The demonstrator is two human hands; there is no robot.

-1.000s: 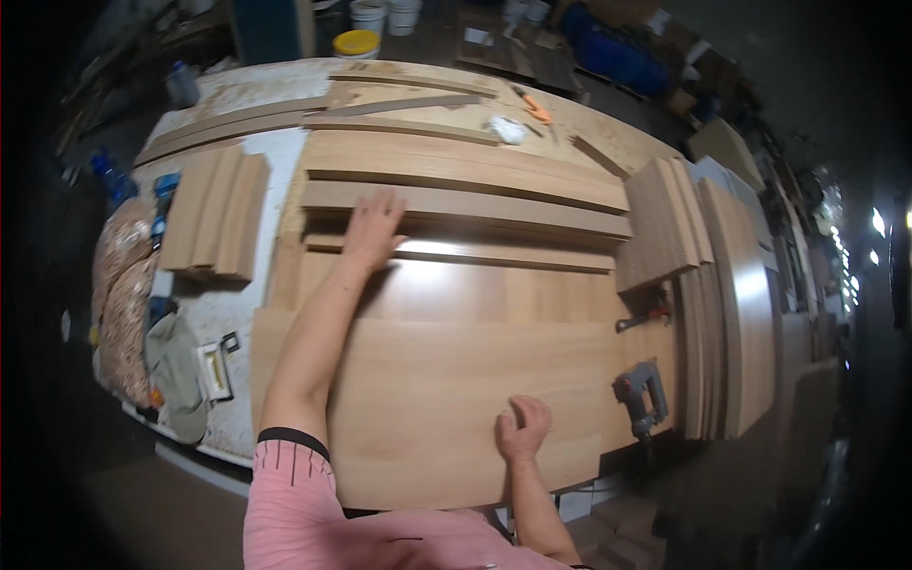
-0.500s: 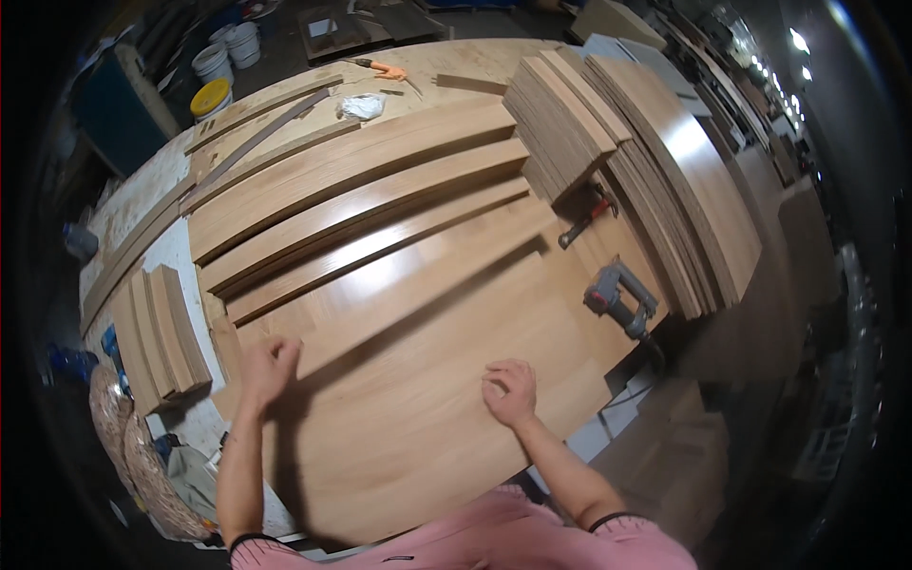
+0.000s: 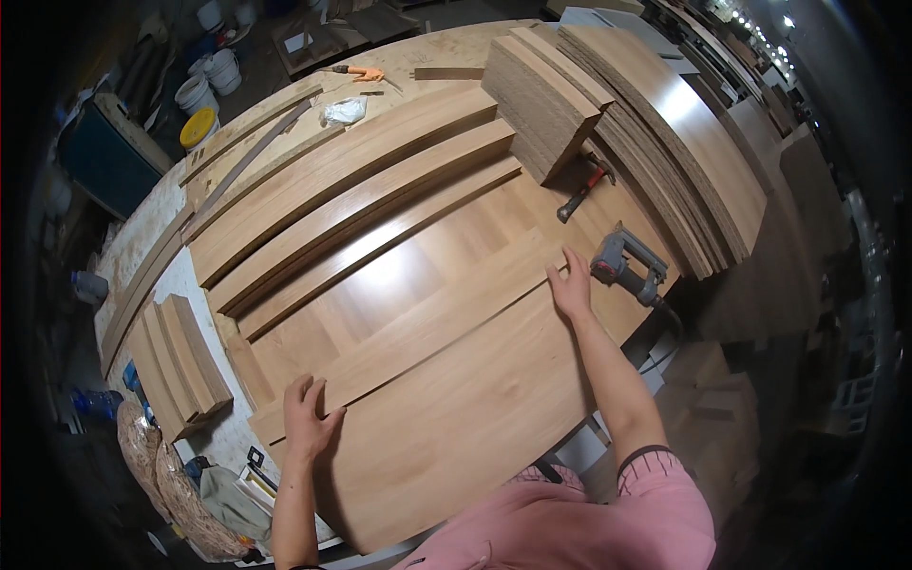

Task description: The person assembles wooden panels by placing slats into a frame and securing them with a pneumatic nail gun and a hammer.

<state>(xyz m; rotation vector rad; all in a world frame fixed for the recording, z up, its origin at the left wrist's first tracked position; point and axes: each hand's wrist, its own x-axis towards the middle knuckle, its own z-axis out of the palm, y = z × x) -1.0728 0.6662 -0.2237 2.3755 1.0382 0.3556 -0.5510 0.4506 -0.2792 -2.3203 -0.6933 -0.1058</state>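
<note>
A narrow wood-grain board (image 3: 446, 309) lies slantwise along the far part of a wide wood-grain panel (image 3: 465, 408). My left hand (image 3: 309, 418) grips the board near its left end, fingers bent over the top and thumb at the near edge. Toward the other end, my right hand (image 3: 572, 285) holds the same board, its thumb and fingertips at the near edge. Just right of that hand rests a grey nail gun (image 3: 629, 266) with a hose. Beyond it lies a hammer (image 3: 584, 195) with a red and black handle.
Long wooden strips (image 3: 370, 195) stand in rows beyond the board. Stacked panels (image 3: 665, 123) rise at the right, beside a block of boards (image 3: 541, 109). Short boards (image 3: 180, 366) lean at the left. An orange-handled air blow gun (image 3: 361, 73) lies at the far side.
The narrow board, raised at an angle before, now lies down on the panel. My right hand has moved from the panel up to the board's right end. My left hand has come lower.
</note>
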